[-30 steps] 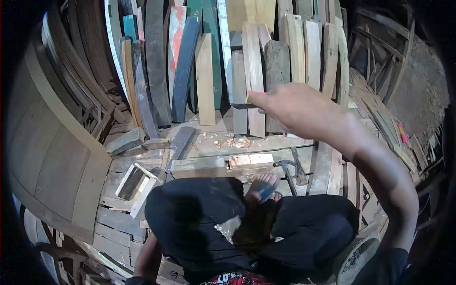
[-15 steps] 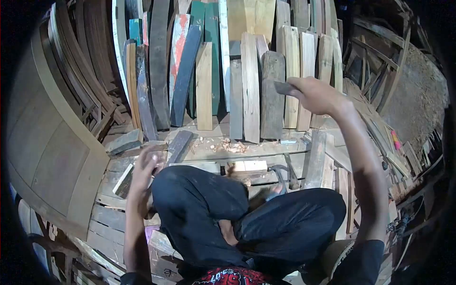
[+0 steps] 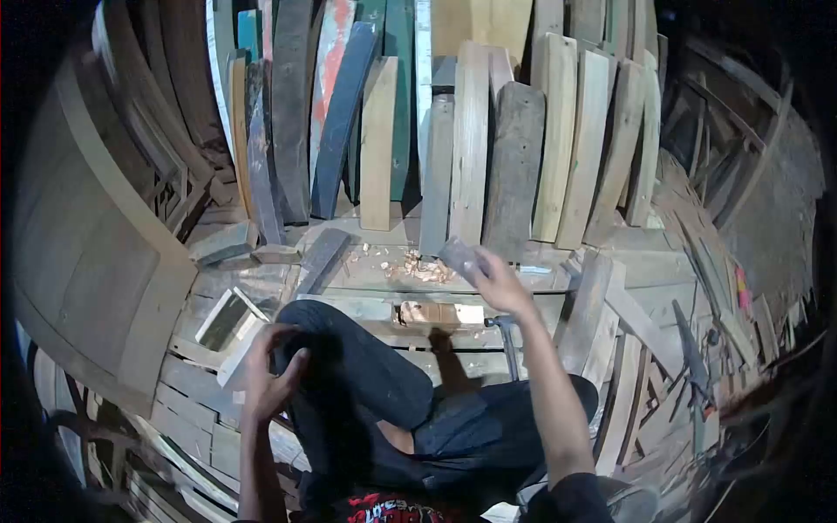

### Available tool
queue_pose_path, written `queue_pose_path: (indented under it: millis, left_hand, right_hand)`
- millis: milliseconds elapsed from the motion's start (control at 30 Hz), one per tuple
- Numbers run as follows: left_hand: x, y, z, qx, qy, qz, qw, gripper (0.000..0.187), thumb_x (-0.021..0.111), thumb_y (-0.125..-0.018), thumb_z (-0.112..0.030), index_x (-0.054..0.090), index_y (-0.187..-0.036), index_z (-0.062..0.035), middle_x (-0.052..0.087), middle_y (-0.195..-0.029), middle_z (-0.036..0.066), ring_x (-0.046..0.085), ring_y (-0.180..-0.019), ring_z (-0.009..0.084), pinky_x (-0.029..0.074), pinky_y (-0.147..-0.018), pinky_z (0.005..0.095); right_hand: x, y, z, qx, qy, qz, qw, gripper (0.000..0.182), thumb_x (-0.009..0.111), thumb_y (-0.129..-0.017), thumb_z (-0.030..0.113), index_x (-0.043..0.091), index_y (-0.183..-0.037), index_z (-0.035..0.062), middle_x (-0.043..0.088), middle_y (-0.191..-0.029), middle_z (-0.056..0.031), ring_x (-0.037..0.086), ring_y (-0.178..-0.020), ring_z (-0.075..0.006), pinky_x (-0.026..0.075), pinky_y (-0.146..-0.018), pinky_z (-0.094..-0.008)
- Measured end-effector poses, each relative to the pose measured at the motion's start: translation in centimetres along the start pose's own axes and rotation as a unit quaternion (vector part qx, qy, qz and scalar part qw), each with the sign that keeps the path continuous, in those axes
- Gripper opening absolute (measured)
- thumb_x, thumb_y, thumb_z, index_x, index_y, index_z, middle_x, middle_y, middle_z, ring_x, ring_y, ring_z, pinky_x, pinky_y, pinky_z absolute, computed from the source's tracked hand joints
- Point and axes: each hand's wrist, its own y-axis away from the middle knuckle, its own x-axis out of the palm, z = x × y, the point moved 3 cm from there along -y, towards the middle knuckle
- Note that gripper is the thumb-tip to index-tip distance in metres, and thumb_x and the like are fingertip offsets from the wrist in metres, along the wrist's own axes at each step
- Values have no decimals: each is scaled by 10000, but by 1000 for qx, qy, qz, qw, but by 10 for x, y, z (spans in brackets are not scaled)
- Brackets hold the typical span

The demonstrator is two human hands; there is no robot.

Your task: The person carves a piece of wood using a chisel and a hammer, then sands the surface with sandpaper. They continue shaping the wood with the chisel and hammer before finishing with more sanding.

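Note:
My right hand [image 3: 499,283] grips a flat grey rectangular piece [image 3: 462,260] by one end, above the floor in front of my knees. Whether it is metal or wood I cannot make out. Just below it lies a short wooden block [image 3: 440,314] with a pale top, and a hammer [image 3: 505,331] rests beside the block's right end. My left hand [image 3: 272,370] is at my left knee, fingers apart and curved, with nothing seen in them. A pale-edged board [image 3: 240,357] lies beside that hand, partly hidden by it.
Several planks [image 3: 471,139] lean upright along the back. Wood shavings [image 3: 420,267] are scattered before them. A large panel [image 3: 105,253] stands at the left. Loose boards [image 3: 580,309] and a dark tapered tool [image 3: 691,349] with an orange part lie at the right.
My right hand has come down and left with the grey piece, from in front of the planks to above the block. My left hand has lowered to my knee. The view has shifted slightly.

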Motion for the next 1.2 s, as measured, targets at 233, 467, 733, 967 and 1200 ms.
queue_pose_path:
  millis: [233, 467, 733, 967, 1200]
  left_hand:
    - [-3, 37, 2, -31, 34, -92, 995, 222, 733, -863, -17, 687, -1076, 26, 702, -982, 138, 688, -938, 251, 530, -868, 342]
    - [30, 87, 53, -85, 110, 96, 986, 312, 775, -863, -95, 692, -1145, 8, 712, -998, 165, 696, -950, 304, 533, -889, 377]
    - [188, -48, 113, 112, 70, 197, 972, 618, 714, -885, -224, 490, -1410, 10, 549, -1349, 277, 539, -1245, 475, 449, -1059, 518]
    - [296, -73, 156, 64, -221, 322, 918, 979, 852, -744, -369, 362, -1511, -6, 362, -1564, 255, 315, -1490, 449, 276, -1219, 555]
    - [332, -84, 168, 83, -270, 210, 936, 867, 873, -713, -408, 486, -1423, -95, 566, -1323, 114, 531, -1240, 313, 362, -1076, 539]
  right_hand:
    - [104, -1, -120, 28, -34, -83, 996, 289, 552, -1004, 39, 613, -1267, -63, 698, -1191, -229, 665, -1173, -300, 489, -1005, -372]
    - [143, -17, -78, -84, 164, -27, 983, 336, 611, -882, -33, 656, -1215, -17, 682, -1179, -260, 621, -1122, -469, 493, -989, -490]
    - [154, 26, -101, 20, 265, 121, 956, 211, 595, -934, 74, 688, -1117, 26, 710, -1051, -216, 651, -1021, -428, 523, -904, -507]
    - [144, 63, -76, -31, 321, 23, 946, 290, 581, -953, 86, 683, -1219, 31, 693, -1203, -218, 622, -1162, -408, 480, -1028, -492]
    - [115, 71, -87, 135, 52, -244, 959, 289, 538, -1037, 133, 623, -1250, -43, 673, -1167, -299, 657, -1065, -461, 509, -915, -474]
